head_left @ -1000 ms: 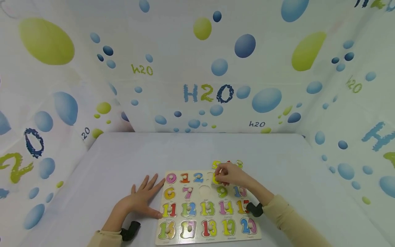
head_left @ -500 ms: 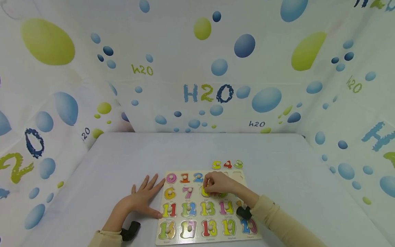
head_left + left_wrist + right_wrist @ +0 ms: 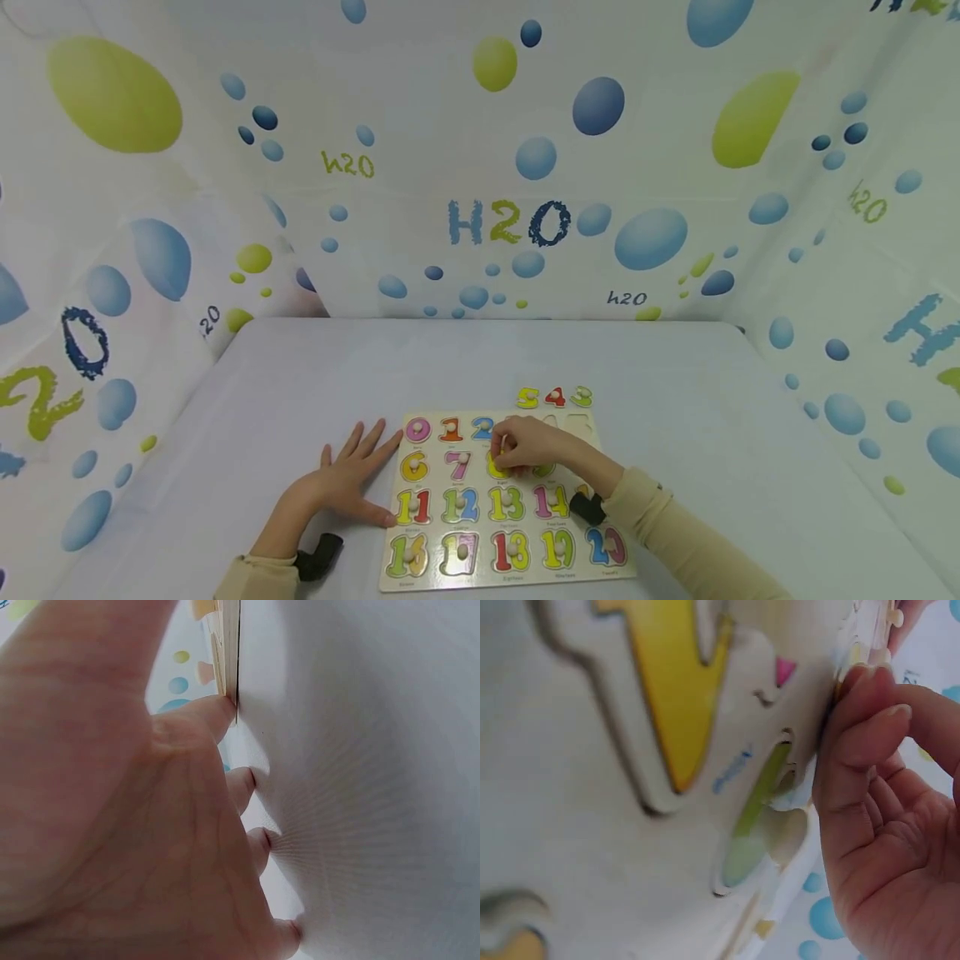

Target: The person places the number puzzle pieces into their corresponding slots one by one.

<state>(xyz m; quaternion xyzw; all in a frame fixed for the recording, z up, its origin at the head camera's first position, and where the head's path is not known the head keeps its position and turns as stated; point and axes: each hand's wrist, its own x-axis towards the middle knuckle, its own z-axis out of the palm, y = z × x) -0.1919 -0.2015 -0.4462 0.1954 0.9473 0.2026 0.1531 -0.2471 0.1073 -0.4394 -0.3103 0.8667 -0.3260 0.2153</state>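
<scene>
A wooden number puzzle board (image 3: 483, 528) lies on the white table, most of its slots filled with knobbed number pieces. My right hand (image 3: 528, 442) pinches the yellow number 8 piece (image 3: 496, 469) at its slot in the second row, and the fingers cover much of it. In the right wrist view, thumb and fingertips meet close over the board beside the green 9 (image 3: 751, 821). My left hand (image 3: 337, 492) lies spread at the board's left side, index finger and thumb at its edge. The left wrist view shows fingertips on the tabletop and one at the board's edge (image 3: 232, 652).
Behind the board's far right corner, a yellow 5 (image 3: 528, 398), a red 4 (image 3: 555, 398) and a green 3 (image 3: 581, 397) lie in a row on the table. Bare recesses (image 3: 578, 425) show at the top right of the board. A printed curtain (image 3: 420, 125) encloses the table.
My right hand has carried the yellow 8 left and toward me, from the top row down to its slot in the second row. The left hand stays in place.
</scene>
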